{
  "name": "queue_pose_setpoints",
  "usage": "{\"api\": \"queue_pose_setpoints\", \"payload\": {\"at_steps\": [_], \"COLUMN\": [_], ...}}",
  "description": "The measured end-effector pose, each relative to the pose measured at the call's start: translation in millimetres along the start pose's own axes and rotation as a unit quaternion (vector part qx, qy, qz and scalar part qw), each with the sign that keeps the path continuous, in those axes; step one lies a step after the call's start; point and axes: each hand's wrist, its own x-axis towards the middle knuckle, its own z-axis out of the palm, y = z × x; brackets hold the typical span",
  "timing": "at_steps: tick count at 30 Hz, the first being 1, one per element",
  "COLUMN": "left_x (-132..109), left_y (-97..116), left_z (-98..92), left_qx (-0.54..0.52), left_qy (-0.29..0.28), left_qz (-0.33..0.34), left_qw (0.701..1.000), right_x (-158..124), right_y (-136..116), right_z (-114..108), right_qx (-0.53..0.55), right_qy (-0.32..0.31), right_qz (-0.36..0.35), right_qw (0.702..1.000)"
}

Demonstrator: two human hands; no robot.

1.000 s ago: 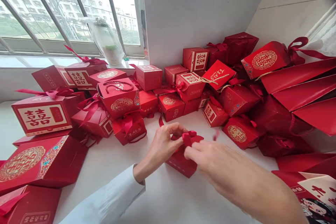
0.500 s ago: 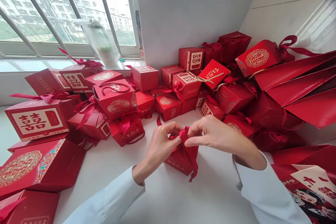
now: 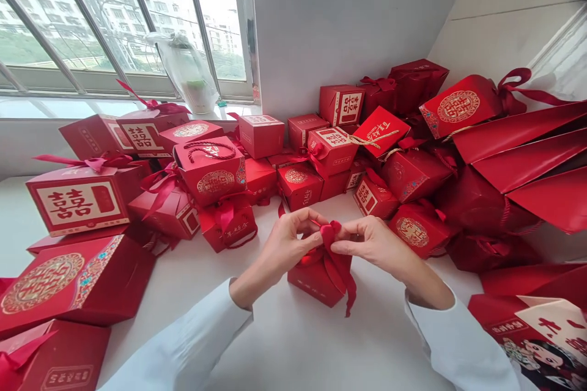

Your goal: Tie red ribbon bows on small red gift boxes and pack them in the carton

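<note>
A small red gift box (image 3: pixel 314 284) stands on the white table between my two hands. Over its top runs a red ribbon (image 3: pixel 338 269), looped at the upper edge, with one tail hanging down the front right side. My left hand (image 3: pixel 296 238) pinches the ribbon loop from the left between thumb and fingers. From the right, my right hand (image 3: pixel 367 241) pinches the same ribbon close to the loop. The fingertips of both hands nearly meet above the box, and they hide part of its top.
Red gift boxes with ribbon bows crowd the left (image 3: pixel 77 201), the back (image 3: pixel 332 149) and the right (image 3: pixel 419 229). Red paper bags (image 3: pixel 527 146) lean at the far right. On the windowsill stands a plastic-wrapped cup (image 3: pixel 192 76). A printed red bag (image 3: pixel 536 330) lies at lower right.
My right hand has come lower, its fingers closer to the ribbon. The loop now shows more rounded between both hands. The whole view has shifted slightly.
</note>
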Motion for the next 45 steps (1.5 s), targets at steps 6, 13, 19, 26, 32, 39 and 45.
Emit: {"api": "queue_pose_setpoints", "payload": {"at_steps": [6, 13, 19, 26, 32, 39, 45], "left_x": [-0.7, -2.2, -2.1, -5.7, -4.2, -1.0, -3.6], "left_y": [4.0, 9.2, 6.9, 13.6, 15.5, 10.2, 12.6], "left_z": [-5.7, -9.1, -8.3, -8.5, -12.4, -15.3, -15.4], "left_qx": [0.062, 0.155, 0.158, 0.152, 0.153, 0.153, 0.176], "left_qy": [-0.017, -0.013, -0.012, -0.028, -0.012, -0.028, -0.018], "left_qz": [0.003, 0.055, 0.077, 0.07, 0.065, 0.052, 0.039], "left_qw": [0.998, 0.986, 0.984, 0.986, 0.986, 0.986, 0.983], "right_x": [-2.1, -3.9, -3.8, -4.5, -2.8, -2.6, -3.3], "right_y": [-6.8, -7.8, -6.4, -5.1, -1.2, -0.8, -0.9], "right_z": [7.9, 15.4, 18.4, 22.5, 27.0, 32.6, 31.8], "right_qx": [-0.065, -0.142, -0.147, -0.125, -0.091, -0.115, -0.109], "right_qy": [0.069, 0.129, 0.143, 0.151, 0.159, 0.2, 0.199], "right_qz": [-0.027, -0.059, -0.057, -0.048, -0.04, -0.049, -0.055], "right_qw": [0.995, 0.98, 0.977, 0.979, 0.982, 0.972, 0.972]}}
